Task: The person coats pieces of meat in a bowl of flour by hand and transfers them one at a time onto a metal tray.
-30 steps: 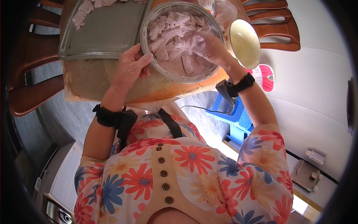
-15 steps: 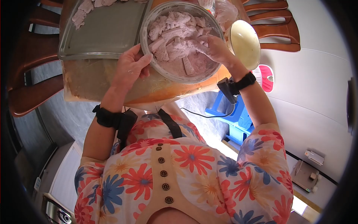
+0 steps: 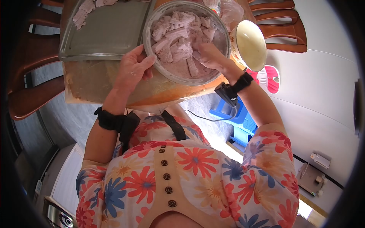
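The left hand point(image 3: 131, 70) gripped the rim of the bowl point(image 3: 146, 38) on the worktop point(image 3: 91, 83), beside the tray point(image 3: 110, 30). The right hand point(image 3: 209, 57) lay among the purple slices point(image 3: 175, 34) inside, fingers buried, its grip unclear. Taking 1 slice gently, bowl steadied, would likely avoid breakage.

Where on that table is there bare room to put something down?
The grey tray is mostly bare, between the purple pieces at its far corner and the glass bowl. The table strip between tray and near edge, beside the left hand, is free too. Crowded: the bowl, with the right hand in it, and the cream dish close beside.
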`<action>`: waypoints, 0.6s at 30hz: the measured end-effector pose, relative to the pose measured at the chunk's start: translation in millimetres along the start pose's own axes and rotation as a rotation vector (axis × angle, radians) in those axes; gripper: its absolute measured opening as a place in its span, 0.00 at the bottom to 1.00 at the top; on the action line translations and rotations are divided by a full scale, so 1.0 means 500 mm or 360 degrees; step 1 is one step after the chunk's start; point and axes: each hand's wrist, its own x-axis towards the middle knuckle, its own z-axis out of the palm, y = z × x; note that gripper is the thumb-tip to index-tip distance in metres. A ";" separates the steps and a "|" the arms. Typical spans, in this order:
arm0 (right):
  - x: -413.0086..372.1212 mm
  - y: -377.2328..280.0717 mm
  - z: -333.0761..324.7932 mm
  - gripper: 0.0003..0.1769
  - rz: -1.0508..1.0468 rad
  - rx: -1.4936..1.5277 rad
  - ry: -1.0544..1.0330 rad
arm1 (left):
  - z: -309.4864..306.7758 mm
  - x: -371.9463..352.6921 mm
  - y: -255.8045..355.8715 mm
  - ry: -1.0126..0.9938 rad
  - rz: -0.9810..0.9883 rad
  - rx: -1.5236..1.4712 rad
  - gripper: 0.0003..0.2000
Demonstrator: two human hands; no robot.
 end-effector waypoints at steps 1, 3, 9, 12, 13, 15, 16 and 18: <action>0.010 0.004 0.003 0.09 -0.0047 -0.0012 0.0032 | 0.000 0.000 -0.002 -0.0016 0.0006 0.0007 0.12; 0.010 0.028 -0.004 0.10 -0.0080 -0.0040 0.0079 | 0.007 0.001 0.005 0.0009 -0.0004 0.0044 0.12; -0.007 -0.020 -0.043 0.20 0.0304 -0.0190 0.0326 | 0.006 0.003 0.003 0.0002 -0.0009 0.0039 0.12; -0.001 -0.047 -0.025 0.19 0.0227 -0.0365 0.0210 | 0.002 0.001 0.002 0.0011 0.0003 0.0038 0.12; -0.004 -0.058 -0.028 0.19 0.0231 -0.0361 0.0212 | 0.003 0.002 0.003 -0.0007 0.0011 0.0040 0.12; -0.011 -0.074 -0.041 0.14 0.0230 -0.0526 0.0081 | 0.005 0.003 0.005 0.0011 0.0012 0.0045 0.12; -0.009 -0.069 -0.035 0.14 0.0232 -0.0529 0.0083 | 0.006 0.004 0.007 0.0037 0.0013 0.0051 0.11; 0.001 -0.049 -0.015 0.10 0.0271 -0.0572 0.0227 | 0.005 0.006 0.003 0.0024 0.0013 0.0032 0.11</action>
